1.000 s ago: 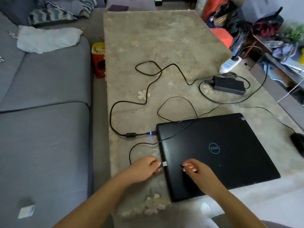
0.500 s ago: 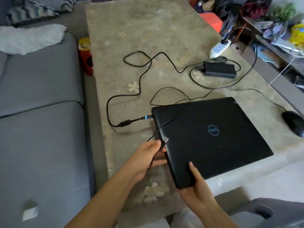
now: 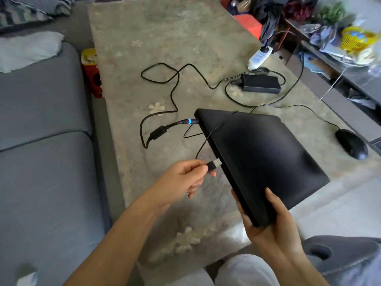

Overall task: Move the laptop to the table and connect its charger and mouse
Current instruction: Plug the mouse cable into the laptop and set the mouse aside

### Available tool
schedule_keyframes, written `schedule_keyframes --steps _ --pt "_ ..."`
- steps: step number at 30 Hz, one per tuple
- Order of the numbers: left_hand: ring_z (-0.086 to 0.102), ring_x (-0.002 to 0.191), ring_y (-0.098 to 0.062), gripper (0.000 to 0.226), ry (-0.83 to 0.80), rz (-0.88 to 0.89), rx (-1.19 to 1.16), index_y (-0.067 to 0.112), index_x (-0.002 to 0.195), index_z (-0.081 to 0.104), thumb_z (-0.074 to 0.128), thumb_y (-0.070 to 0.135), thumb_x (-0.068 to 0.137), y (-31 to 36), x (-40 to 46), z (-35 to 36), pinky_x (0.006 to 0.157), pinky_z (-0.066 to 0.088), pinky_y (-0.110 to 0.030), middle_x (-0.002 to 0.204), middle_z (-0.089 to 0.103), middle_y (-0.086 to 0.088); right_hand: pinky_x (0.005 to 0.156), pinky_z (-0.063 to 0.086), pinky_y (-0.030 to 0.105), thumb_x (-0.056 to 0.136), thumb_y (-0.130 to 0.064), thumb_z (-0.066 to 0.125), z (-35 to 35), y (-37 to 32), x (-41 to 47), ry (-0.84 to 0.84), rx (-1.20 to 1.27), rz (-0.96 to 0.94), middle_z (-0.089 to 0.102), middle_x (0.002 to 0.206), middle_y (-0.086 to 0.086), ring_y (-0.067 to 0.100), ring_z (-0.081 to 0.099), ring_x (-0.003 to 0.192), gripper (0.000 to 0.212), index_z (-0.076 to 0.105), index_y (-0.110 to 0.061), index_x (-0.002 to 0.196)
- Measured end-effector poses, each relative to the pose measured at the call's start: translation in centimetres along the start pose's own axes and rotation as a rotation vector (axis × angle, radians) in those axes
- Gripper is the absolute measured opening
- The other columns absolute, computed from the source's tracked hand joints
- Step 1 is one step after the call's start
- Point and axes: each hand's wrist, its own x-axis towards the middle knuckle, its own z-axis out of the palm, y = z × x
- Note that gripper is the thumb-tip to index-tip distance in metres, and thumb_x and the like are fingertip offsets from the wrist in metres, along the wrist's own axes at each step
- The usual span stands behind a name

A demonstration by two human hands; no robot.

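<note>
The closed black laptop (image 3: 259, 153) rests on the table (image 3: 165, 38) with its left edge tilted up. My right hand (image 3: 268, 219) grips its near corner. My left hand (image 3: 183, 178) pinches the mouse's USB plug (image 3: 276, 163), whose metal tip sits just short of the laptop's left side. The thin mouse cable runs over the lid to the black mouse (image 3: 352, 143) at the right. The charger plug (image 3: 188, 121), with a lit blue ring, is in the laptop's far left side. Its power brick (image 3: 260, 83) lies behind.
A white power strip (image 3: 258, 56) sits at the table's right edge. The grey sofa (image 3: 45, 162) runs along the left, with a red and yellow container (image 3: 91, 75) in the gap. A cluttered shelf (image 3: 340, 48) stands at the right.
My right hand has slid to the laptop's near corner and tipped its left edge up off the table. My left hand has lifted the USB plug level with the laptop's side.
</note>
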Motion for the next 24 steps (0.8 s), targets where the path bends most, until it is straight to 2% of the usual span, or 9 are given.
schedule_keyframes --steps 3,4,6,10,13,15,17,21,24 --pt "0.030 0.042 -0.006 0.025 -0.015 -0.032 0.029 0.011 0.091 0.067 0.042 0.017 0.094 0.2 0.1 0.4 0.044 0.034 -0.020 0.046 0.032 0.011 0.041 0.052 0.025 0.069 -0.023 0.068 0.1 0.0 -0.2 0.017 -0.016 -0.003 0.069 0.113 0.015 0.031 0.072 0.084 0.050 0.059 -0.011 0.117" --pt "0.029 0.042 -0.006 0.025 -0.014 -0.042 0.027 0.010 0.091 0.067 0.043 0.018 0.094 0.2 0.2 0.5 0.043 0.033 -0.020 0.046 0.032 0.011 0.040 0.052 0.024 0.073 -0.024 0.063 0.2 0.0 -0.3 0.017 -0.019 -0.006 0.069 0.113 0.014 0.031 0.072 0.083 0.045 0.058 -0.012 0.116" --pt "0.028 0.042 -0.007 0.026 -0.019 -0.062 0.030 0.010 0.090 0.068 0.044 0.019 0.093 0.4 0.1 0.6 0.042 0.031 -0.019 0.046 0.031 0.010 0.042 0.054 0.026 0.064 -0.022 0.070 0.3 0.0 -0.3 0.006 -0.021 -0.010 0.071 0.108 0.015 0.032 0.072 0.083 0.046 0.062 -0.012 0.109" --pt "0.027 0.040 -0.008 0.027 0.012 -0.112 0.020 0.009 0.087 0.069 0.045 0.019 0.093 0.5 0.0 0.5 0.040 0.029 -0.020 0.045 0.031 0.009 0.055 0.059 0.035 0.028 -0.018 0.088 -0.1 0.2 0.0 -0.001 -0.001 -0.011 0.073 0.103 0.017 0.037 0.070 0.089 0.077 0.065 -0.010 0.101" --pt "0.027 0.040 -0.008 0.026 0.047 -0.134 0.021 0.008 0.088 0.069 0.045 0.019 0.093 0.4 0.1 0.6 0.040 0.029 -0.021 0.045 0.031 0.007 0.057 0.060 0.036 0.024 -0.018 0.089 -0.3 0.2 0.1 -0.010 -0.012 -0.008 0.073 0.103 0.017 0.037 0.070 0.091 0.076 0.068 -0.009 0.096" --pt "0.027 0.040 -0.008 0.026 0.052 -0.140 0.023 0.008 0.087 0.069 0.046 0.019 0.092 0.5 0.2 0.7 0.041 0.028 -0.021 0.043 0.032 0.010 0.058 0.060 0.036 0.027 -0.018 0.089 -0.2 0.1 0.1 -0.036 -0.015 -0.004 0.073 0.103 0.017 0.037 0.069 0.092 0.059 0.075 -0.008 0.083" --pt "0.026 0.037 -0.006 0.027 0.055 -0.148 0.027 0.008 0.086 0.069 0.045 0.019 0.092 0.8 0.2 0.8 0.039 0.028 -0.020 0.041 0.031 0.011 0.058 0.059 0.035 0.033 -0.019 0.086 -0.1 0.0 0.0 -0.054 -0.018 0.005 0.073 0.104 0.017 0.036 0.069 0.093 0.049 0.076 -0.007 0.080" --pt "0.024 0.034 -0.005 0.027 0.075 -0.192 0.115 0.006 0.084 0.069 0.046 0.018 0.090 1.8 0.5 0.7 0.035 0.027 -0.017 0.040 0.028 0.009 0.059 0.060 0.032 0.065 -0.024 0.070 0.0 0.3 -0.2 -0.018 -0.049 0.017 0.072 0.108 0.016 0.033 0.069 0.094 0.043 0.064 -0.010 0.105" --pt "0.024 0.031 -0.006 0.025 0.052 -0.238 0.189 0.007 0.080 0.068 0.046 0.015 0.089 2.4 0.8 0.4 0.033 0.027 -0.017 0.037 0.028 0.010 0.061 0.060 0.034 0.076 -0.024 0.061 -0.2 0.7 0.1 -0.014 -0.050 0.036 0.071 0.111 0.014 0.032 0.068 0.098 0.036 0.062 -0.010 0.109"
